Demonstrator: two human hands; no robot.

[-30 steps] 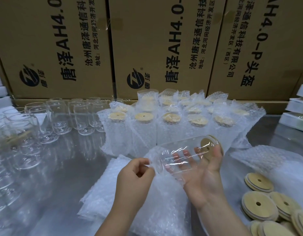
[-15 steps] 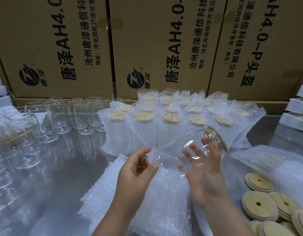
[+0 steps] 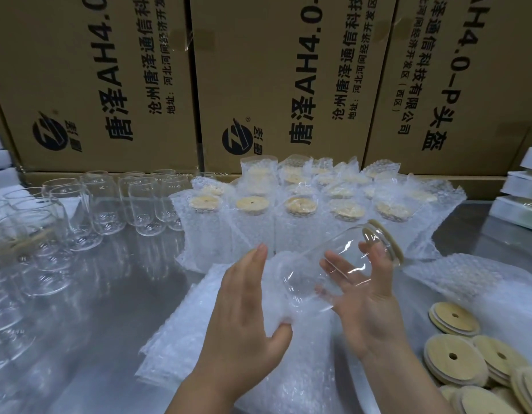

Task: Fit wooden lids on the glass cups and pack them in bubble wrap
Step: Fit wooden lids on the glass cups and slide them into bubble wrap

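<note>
cardboard boxes | 唐泽 AH4.0 | 沧州唐泽通信科技有限公司 | 头盔

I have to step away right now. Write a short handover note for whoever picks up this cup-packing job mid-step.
Right hand: holds a lidded glass cup tilted, its wooden lid pointing up and away.
Left hand: grips the mouth of a bubble wrap bag at the cup's base; the cup does not look fully sleeved yet.
Done: a block of wrapped, lidded cups stands at the back.
Left: slide this cup into the bag and stand it with the others. Then lid and wrap the bare glass cups on the left, using the loose lids at the right and the bags stacked under the hands.
</note>
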